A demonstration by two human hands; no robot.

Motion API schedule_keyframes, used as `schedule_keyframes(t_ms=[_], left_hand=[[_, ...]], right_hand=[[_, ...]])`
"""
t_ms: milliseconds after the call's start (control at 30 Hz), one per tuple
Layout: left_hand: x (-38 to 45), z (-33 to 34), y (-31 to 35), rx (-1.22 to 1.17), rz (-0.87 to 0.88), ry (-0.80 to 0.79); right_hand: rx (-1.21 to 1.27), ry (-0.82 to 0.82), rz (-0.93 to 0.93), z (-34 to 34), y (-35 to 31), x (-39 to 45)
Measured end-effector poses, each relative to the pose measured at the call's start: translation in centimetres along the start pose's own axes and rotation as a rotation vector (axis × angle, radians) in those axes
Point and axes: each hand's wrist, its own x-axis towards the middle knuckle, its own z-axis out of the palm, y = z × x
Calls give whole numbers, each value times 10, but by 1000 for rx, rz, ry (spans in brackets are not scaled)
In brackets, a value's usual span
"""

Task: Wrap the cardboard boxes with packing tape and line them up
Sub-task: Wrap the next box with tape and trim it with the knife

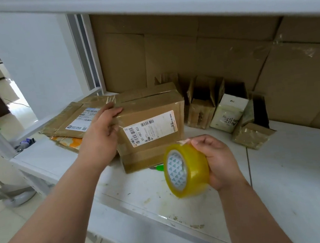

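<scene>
Right hand [219,160]: grip curled round a roll of yellow packing tape [185,170], thumb and forefinger pinching its loose end at the roll's 12 o'clock. Left hand [100,134]: fingers straight, pressed on the upper left edge of a labelled cardboard box [151,126], at 10 o'clock from the roll. Box stands on the white table [286,178]. Flat labelled parcel [74,122] at the box's 9 o'clock, touching it. Small taped boxes [251,134] and a white carton [229,113] at its 3 o'clock, near cardboard sheets [216,44] behind.
</scene>
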Motion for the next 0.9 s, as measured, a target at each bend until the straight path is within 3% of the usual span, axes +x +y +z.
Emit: schedule_keyframes(t_ms=[200, 400, 500, 633, 733, 900], left_hand=[[6, -22, 3, -103, -20, 50], [13, -28, 16, -71, 48, -184], [13, -15, 15, -81, 5, -167], [4, 2, 28, 209, -76, -73], [0, 6, 50, 222, -132, -163], [-13, 36, 70, 320, -82, -282]], right_hand=[[146, -31, -16, -25, -16, -1], [91, -140, 1, -32, -24, -17], [31, -217, 28, -25, -20, -24], [67, -256, 45, -23, -18, -33], [31, -289, 63, -19, -15, -36], [-15, -356, 52, -10, -10, -40]])
